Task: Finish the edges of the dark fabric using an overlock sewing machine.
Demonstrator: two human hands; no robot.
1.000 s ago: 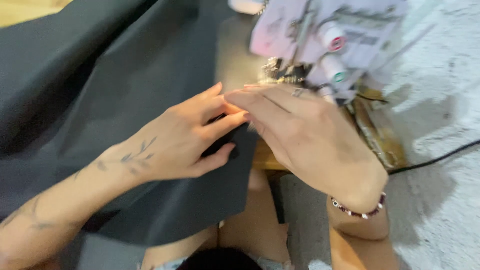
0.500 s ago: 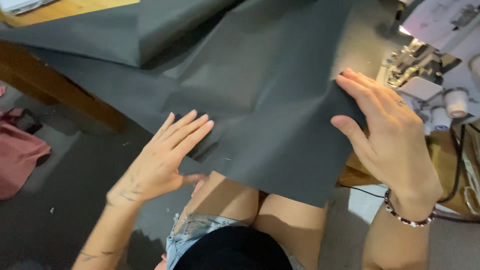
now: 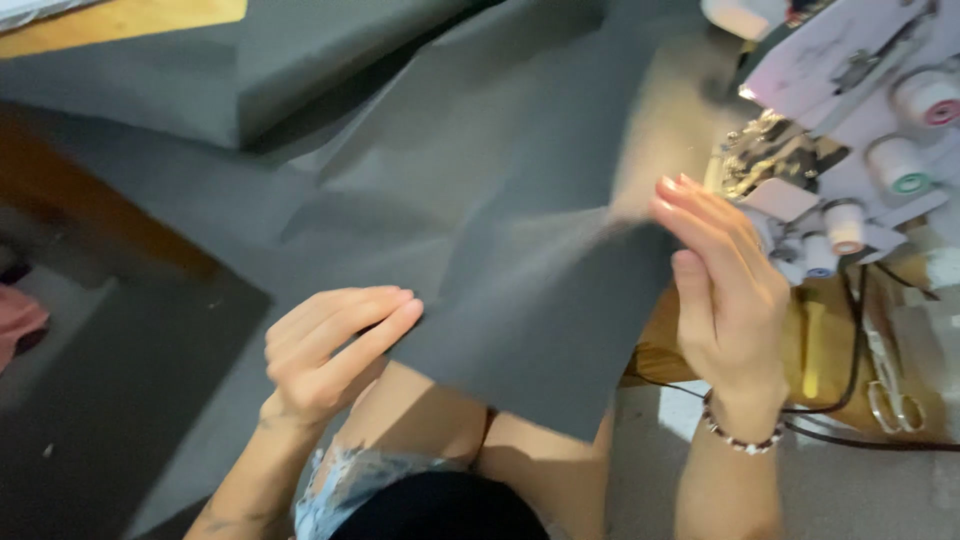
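A large sheet of dark grey fabric (image 3: 480, 220) drapes from the wooden table down over my lap. My left hand (image 3: 325, 350) pinches its lower left edge with curled fingers. My right hand (image 3: 725, 285), a beaded bracelet on its wrist, grips the fabric's right edge, just in front of a white overlock sewing machine (image 3: 850, 130). The machine's lit needle area (image 3: 765, 160) sits right behind my right fingertips.
Thread tension knobs (image 3: 925, 95) line the machine's front. Scissors (image 3: 885, 385) and black cables (image 3: 860, 435) lie on the wooden surface at the right. A folded stack of grey fabric (image 3: 200, 80) rests on the table (image 3: 110, 20) at upper left. Pink cloth (image 3: 15, 320) lies on the floor.
My left hand has curled and taken hold of the fabric's lower edge instead of lying flat on it. My right hand has shifted along the right edge toward the machine.
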